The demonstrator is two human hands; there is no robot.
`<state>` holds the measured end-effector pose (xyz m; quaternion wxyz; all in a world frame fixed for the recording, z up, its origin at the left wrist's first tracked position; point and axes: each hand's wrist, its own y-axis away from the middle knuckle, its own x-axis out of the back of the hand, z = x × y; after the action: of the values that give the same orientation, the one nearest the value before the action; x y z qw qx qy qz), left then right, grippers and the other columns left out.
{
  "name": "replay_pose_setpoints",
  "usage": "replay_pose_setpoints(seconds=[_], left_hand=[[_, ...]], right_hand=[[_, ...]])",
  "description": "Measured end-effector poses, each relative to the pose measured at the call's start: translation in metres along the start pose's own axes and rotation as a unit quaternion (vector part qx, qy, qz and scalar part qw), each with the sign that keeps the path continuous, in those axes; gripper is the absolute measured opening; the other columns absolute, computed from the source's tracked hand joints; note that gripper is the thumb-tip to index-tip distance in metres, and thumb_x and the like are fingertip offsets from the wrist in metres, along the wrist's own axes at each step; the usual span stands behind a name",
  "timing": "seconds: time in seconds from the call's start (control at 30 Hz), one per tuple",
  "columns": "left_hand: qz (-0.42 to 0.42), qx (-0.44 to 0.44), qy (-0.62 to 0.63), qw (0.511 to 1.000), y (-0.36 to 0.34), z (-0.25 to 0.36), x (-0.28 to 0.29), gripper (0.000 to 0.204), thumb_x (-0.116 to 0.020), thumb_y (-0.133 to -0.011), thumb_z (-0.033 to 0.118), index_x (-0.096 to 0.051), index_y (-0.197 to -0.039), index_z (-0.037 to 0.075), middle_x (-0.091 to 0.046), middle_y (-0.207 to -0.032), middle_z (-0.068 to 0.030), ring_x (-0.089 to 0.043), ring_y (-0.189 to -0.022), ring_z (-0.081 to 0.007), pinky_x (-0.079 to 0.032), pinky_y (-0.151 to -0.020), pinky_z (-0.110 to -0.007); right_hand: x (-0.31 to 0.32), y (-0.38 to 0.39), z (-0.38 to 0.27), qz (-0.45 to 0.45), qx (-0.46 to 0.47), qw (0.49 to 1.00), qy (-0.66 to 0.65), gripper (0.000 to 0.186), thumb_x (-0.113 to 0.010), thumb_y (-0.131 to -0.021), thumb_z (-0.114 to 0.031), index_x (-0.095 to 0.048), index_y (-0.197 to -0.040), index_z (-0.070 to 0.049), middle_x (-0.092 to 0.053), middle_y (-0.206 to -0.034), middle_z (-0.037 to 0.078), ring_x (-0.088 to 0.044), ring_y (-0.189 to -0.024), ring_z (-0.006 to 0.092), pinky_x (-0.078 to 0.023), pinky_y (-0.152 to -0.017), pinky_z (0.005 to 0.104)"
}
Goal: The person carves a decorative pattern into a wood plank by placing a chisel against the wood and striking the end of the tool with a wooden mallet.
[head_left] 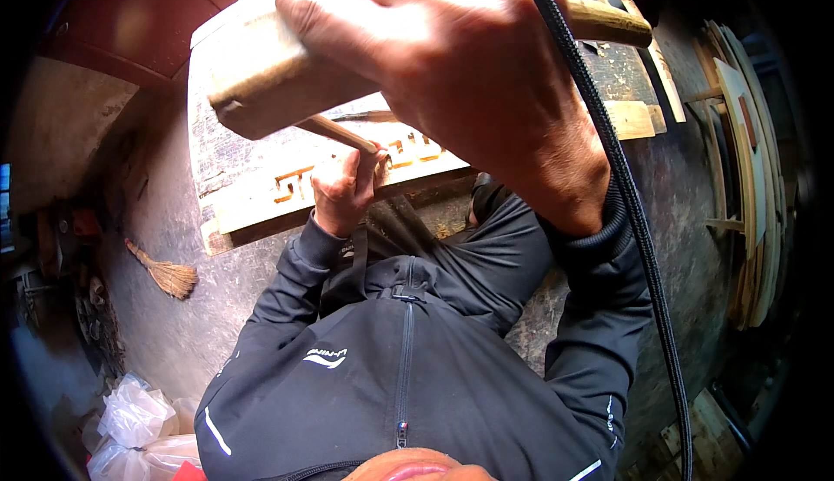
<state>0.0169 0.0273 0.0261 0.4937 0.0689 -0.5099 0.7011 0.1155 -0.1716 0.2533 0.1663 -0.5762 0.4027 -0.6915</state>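
A wooden mallet (291,86) with a thick block head is in my right hand (486,72), its fingers wrapped around it high in front of me. Its handle (608,22) sticks out on the right side of the hand. Lower down, my left hand (339,187) is closed on a chisel (382,166), whose brown end faces up; its cutting tip is hidden. That hand rests at the near edge of a pale wooden board (248,207) with cut-out grooves. A thin wooden rod (340,132) lies between the mallet head and my left hand.
The board sits on a worn workbench (213,155). A black cord (621,164) hangs across the view at right. A straw broom (169,277) lies on the floor at left, near plastic bags (135,420). Wooden panels (751,185) lean at right. Part of another person shows at top right.
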Motion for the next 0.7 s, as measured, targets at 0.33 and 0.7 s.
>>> replay_pose_setpoints(seconds=[0.33, 0.7], left_hand=[[-0.003, -0.008, -0.001, 1.0, -0.008, 0.004, 0.002, 0.016, -0.086, -0.098, 0.008, -0.08, -0.112, 0.005, -0.083, -0.095, -0.0129, -0.08, -0.078, -0.0319, -0.062, -0.07, -0.04], [0.084, 0.214, 0.249, 0.941, 0.009, 0.004, -0.007, 0.014, -0.078, -0.107, -0.002, -0.073, -0.12, -0.001, -0.084, -0.101, -0.0132, -0.082, -0.092, -0.0202, -0.067, -0.085, -0.034]], right_hand=[[0.002, -0.001, 0.003, 0.011, -0.006, 1.0, -0.011, 0.045, -0.091, -0.076, -0.015, -0.077, -0.118, -0.019, -0.08, -0.105, 0.007, -0.082, -0.093, 0.024, -0.065, -0.073, 0.0356], [-0.002, 0.027, 0.016, 0.038, -0.087, 0.994, -0.063, 0.037, -0.09, -0.077, -0.017, -0.077, -0.111, -0.018, -0.079, -0.1, 0.006, -0.082, -0.09, 0.0228, -0.064, -0.07, 0.0353]])
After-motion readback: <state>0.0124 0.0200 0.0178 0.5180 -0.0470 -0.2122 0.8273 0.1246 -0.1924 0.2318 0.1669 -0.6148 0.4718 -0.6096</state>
